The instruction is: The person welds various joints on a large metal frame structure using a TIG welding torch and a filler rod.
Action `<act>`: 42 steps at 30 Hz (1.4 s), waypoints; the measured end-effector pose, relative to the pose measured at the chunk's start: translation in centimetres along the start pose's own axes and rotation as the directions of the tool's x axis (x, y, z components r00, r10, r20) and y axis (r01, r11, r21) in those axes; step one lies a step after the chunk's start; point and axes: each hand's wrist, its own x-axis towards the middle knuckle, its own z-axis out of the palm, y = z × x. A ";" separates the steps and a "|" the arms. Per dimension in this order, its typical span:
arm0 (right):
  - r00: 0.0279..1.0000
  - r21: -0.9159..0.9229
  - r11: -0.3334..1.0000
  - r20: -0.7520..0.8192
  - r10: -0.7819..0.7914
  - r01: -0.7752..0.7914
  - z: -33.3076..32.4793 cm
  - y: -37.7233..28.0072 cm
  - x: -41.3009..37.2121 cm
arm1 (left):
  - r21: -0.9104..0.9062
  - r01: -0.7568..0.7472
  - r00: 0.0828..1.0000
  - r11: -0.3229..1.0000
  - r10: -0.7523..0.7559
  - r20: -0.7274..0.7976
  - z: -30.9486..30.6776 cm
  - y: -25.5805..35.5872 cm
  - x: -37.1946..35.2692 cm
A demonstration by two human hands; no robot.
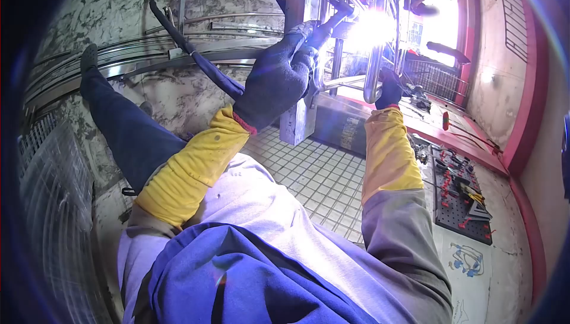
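Head cam: the left hand (278,80), in a dark knit glove, was clenched round the welding torch (332,18), its tip right at the joint where the arc (371,30) flared white. The right hand (390,89) gripped the shiny round steel tube (373,80) just below, probably to steady it. Thick yellow sleeves (190,169) covered both forearms, likely against sparks.

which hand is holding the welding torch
The left hand: it grips the torch, whose tip meets the bright arc and whose hose trails off. The right hand only grips an upright steel tube.
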 end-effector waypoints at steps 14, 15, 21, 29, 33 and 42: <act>0.993 -0.161 0.983 0.099 -0.069 0.085 -0.9 1.4 1.4 | 0.161 -0.074 0.997 0.984 0.079 -0.024 -0.1 -3.4 1.0; 0.998 -0.082 0.997 0.063 -0.013 0.018 -0.5 1.3 1.2 | 0.164 -0.086 0.996 0.983 0.090 -0.022 -0.2 -3.3 1.0; 0.998 -0.082 0.996 0.064 0.022 -0.017 -0.5 0.3 0.7 | 0.170 -0.073 0.997 0.983 0.076 -0.011 -0.4 -2.8 1.0; 0.994 -0.089 0.994 0.093 -0.053 0.062 -0.8 1.0 0.7 | 0.192 -0.107 0.994 0.976 0.108 0.006 -0.3 -2.2 0.7; 0.990 -0.014 0.997 0.120 0.079 -0.078 -1.3 3.2 3.3 | 0.054 -0.003 1.000 0.999 0.002 0.015 0.1 -0.7 0.2; 1.000 0.050 0.999 0.020 -0.005 0.004 -0.1 1.1 0.8 | 0.149 -0.064 0.998 0.987 0.067 -0.020 0.1 -3.0 0.5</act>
